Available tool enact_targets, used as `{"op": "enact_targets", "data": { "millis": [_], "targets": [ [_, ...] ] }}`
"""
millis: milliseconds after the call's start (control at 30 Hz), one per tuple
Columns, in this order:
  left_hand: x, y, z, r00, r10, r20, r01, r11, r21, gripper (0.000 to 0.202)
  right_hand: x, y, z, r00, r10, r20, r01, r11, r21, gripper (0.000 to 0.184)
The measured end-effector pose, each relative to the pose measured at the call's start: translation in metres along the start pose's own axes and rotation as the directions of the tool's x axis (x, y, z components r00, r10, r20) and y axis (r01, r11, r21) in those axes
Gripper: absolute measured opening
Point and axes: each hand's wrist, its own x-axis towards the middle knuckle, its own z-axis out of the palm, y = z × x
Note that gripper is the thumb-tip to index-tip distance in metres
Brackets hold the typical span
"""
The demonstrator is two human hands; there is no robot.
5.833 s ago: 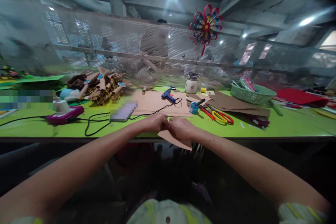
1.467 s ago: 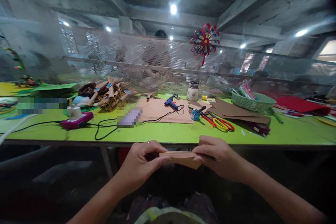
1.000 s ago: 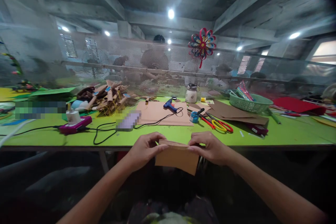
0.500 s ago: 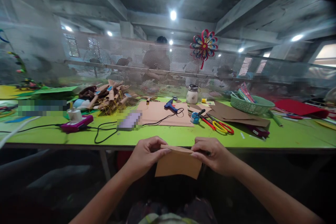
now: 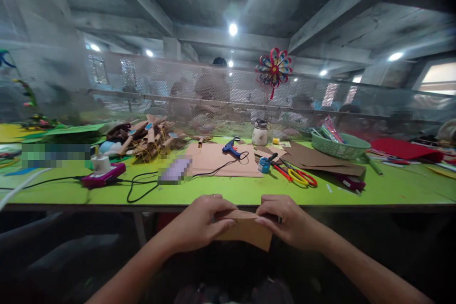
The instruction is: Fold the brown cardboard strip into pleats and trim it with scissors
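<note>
A folded piece of brown card [image 5: 245,232] hangs just below the front edge of the green table [image 5: 228,190]. My left hand [image 5: 201,221] pinches its upper left end, fingers closed round it. My right hand [image 5: 285,221] grips the upper right end the same way. The top edge of the card runs between my two thumbs, and its lower corner points down to the right. Both hands sit in front of the table, off its surface.
On the table lie a brown card sheet [image 5: 217,159], a blue glue gun [image 5: 231,148] with a black cable, yellow and red scissors [image 5: 297,175], a green basket [image 5: 338,145], a pile of rolled card pieces [image 5: 146,135] and a pink device [image 5: 103,175]. A mesh screen [image 5: 228,95] stands behind, with people beyond it.
My hands carried the card off the table edge toward me. The card has turned flatter since half a second ago and my hands have closed in nearer each other.
</note>
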Motion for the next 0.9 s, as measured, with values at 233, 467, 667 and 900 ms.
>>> {"op": "enact_targets", "data": {
  "millis": [233,467,667,900],
  "targets": [
    [0.004,0.006,0.003,0.994,0.099,0.035,-0.103,0.987,0.125,0.027,-0.001,-0.004,0.003,1.0,-0.003,0.003,0.003,1.0,0.003,0.019],
    [0.001,0.002,0.005,0.999,0.048,0.001,-0.048,0.998,-0.052,0.026,-0.002,-0.012,-0.003,0.999,0.014,0.046,-0.014,1.0,-0.001,0.018],
    [-0.002,0.006,0.005,0.998,0.057,-0.005,-0.056,0.991,0.12,0.022,-0.002,-0.012,-0.003,0.996,0.036,0.084,-0.036,0.999,-0.002,0.016],
    [-0.001,0.002,0.022,0.985,0.171,-0.009,-0.164,0.96,0.226,0.025,0.007,-0.022,0.001,0.979,0.022,0.201,0.003,0.992,-0.123,0.011]
  ]
}}
